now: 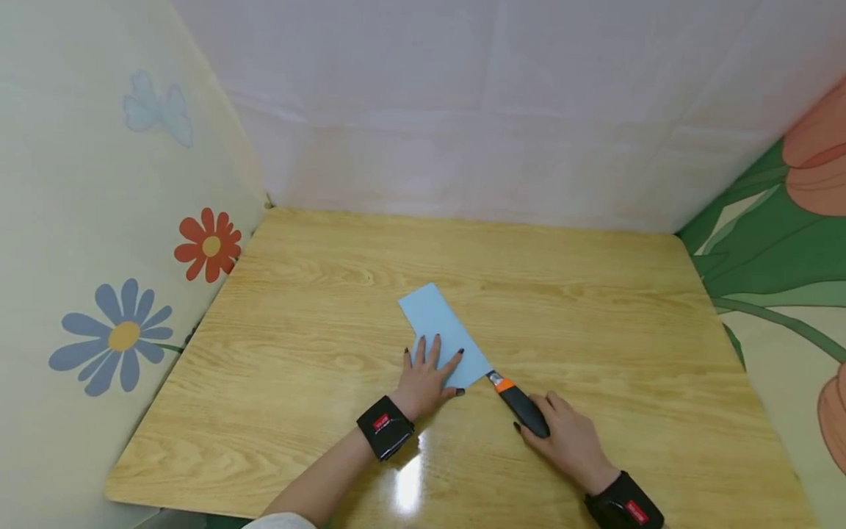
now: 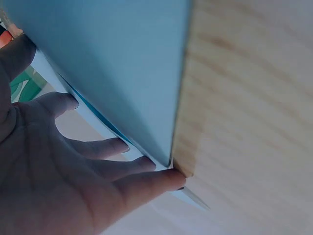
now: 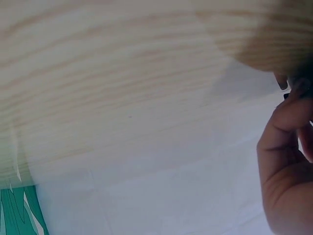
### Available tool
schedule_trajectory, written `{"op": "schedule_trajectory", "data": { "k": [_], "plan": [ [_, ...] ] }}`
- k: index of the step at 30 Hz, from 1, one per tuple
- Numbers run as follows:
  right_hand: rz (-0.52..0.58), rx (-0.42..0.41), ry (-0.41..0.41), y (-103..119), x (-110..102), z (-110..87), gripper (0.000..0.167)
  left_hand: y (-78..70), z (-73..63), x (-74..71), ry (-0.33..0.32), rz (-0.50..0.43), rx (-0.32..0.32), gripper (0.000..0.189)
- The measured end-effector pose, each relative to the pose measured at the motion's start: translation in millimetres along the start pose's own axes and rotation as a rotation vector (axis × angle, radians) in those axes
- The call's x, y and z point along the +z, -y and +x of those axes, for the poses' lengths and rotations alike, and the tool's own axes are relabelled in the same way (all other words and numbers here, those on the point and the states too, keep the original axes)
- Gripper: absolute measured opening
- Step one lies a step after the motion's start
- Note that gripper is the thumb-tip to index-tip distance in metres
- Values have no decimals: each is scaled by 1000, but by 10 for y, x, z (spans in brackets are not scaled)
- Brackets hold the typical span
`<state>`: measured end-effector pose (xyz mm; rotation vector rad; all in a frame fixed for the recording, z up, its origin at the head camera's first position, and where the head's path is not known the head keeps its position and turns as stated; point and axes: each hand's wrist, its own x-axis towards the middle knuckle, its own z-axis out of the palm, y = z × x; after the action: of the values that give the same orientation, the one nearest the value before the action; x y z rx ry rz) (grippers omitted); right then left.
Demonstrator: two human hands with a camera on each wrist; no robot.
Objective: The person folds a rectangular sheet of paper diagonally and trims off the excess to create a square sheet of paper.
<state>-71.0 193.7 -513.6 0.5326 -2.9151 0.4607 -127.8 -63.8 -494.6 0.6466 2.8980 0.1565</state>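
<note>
Booth-like corner: wood-grain table, pale cloth backdrop, floral side panels

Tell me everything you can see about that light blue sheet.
The light blue sheet looks like plain, smooth paper, perhaps folded: the left wrist view shows a narrow gap along one edge. It lies aslant on the wood-grained table, its far end uncovered. The left hand rests on its nearer part, fingers spread. Its right corner meets the metal neck of the black-handled tool; any blade is hidden.
</note>
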Motion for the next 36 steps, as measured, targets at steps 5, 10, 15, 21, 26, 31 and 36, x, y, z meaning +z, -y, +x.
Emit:
{"op": "schedule_trajectory", "data": {
  "k": [5, 10, 15, 21, 26, 31, 36],
  "plan": [
    [-2, -47, -22, -36, -3, 20, 49, 17, 9, 14, 11, -1, 12, 63],
    [10, -86, -34, -148, -21, 28, 50, 41, 7, 16, -7, 56, 46, 63],
    [-7, -99, -21, -239, -52, 6, 50, 50, 1, -24, -24, 59, 83, 63],
    [-16, -127, 5, -263, -55, 38, 51, 64, -2, -57, 11, 49, 81, 63],
    [-18, -127, 7, -313, -67, 29, 51, 97, 4, -45, 32, 38, 90, 64],
    [-12, -152, 10, -341, -72, 25, 53, 133, -5, -36, 31, 44, 120, 64],
    [-11, -199, -6, -375, -74, 60, 52, 172, -26, -60, 18, 46, 166, 64]
  ]
}}
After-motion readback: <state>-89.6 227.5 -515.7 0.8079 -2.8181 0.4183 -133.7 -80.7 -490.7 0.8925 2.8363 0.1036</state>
